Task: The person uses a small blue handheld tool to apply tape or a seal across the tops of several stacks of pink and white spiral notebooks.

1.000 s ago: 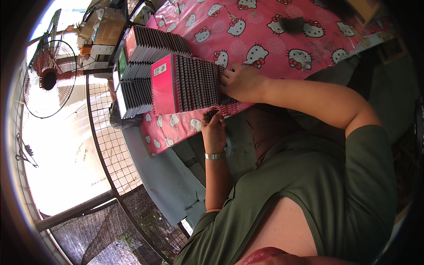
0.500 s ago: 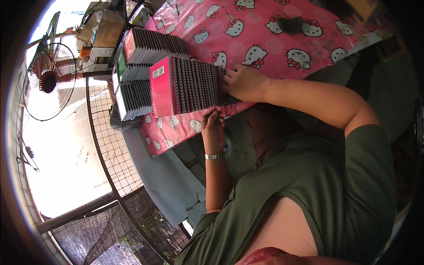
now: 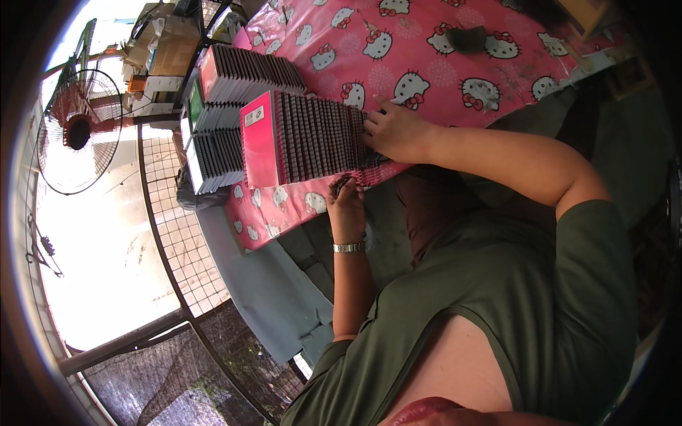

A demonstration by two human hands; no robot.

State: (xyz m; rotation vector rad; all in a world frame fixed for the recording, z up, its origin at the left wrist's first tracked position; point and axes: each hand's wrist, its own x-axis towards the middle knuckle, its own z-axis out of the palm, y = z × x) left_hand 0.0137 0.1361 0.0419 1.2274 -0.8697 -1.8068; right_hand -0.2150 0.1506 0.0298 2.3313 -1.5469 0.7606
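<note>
A long row of spiral-bound notebooks (image 3: 320,138) with a pink cover at its left end lies on the pink patterned table cover, dark spines upward. At the row's right end my right hand (image 3: 398,133) is closed, with bent fingers against the last notebook; its fingertips are partly hidden. My left hand (image 3: 347,206), a metal watch on its wrist, is just below the row at the table's edge. Its fingers pinch a small dark ridged piece (image 3: 341,186), too small to make out fully.
More spiral-bound notebooks with red (image 3: 249,74), green (image 3: 195,103) and white (image 3: 190,156) covers stand in rows behind and to the left. A dark flat piece (image 3: 467,40) lies on the table cover (image 3: 383,67). A fan (image 3: 78,131) and cardboard boxes (image 3: 174,46) are at the far left.
My right hand has shifted slightly right along the end of the row. My left hand has moved a little to the right, and more of the dark piece shows in its fingers.
</note>
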